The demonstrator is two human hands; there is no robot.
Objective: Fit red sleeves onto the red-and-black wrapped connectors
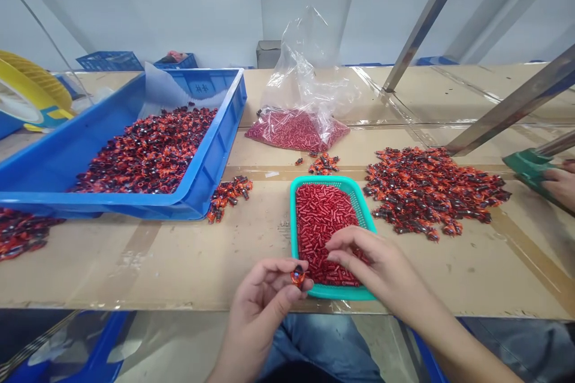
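Between the thumb and fingers of my left hand [269,296] is a small orange and black part [297,276], held at the near left corner of a green basket [294,215]. The basket is filled with small red tubes [323,209]. My right hand [363,254] hangs over the basket's right half, thumb and index finger bent toward each other above the tubes. Its fingertips look slightly apart, with nothing visible between them; the other fingers are partly hidden.
A large blue tray [193,188] of orange and black parts stands left. Behind the basket lies a clear bag [299,128] of red tubes. A pile of parts [431,188] lies right, near metal posts [426,24] and another person's hand [561,182] with a green tool [530,167].
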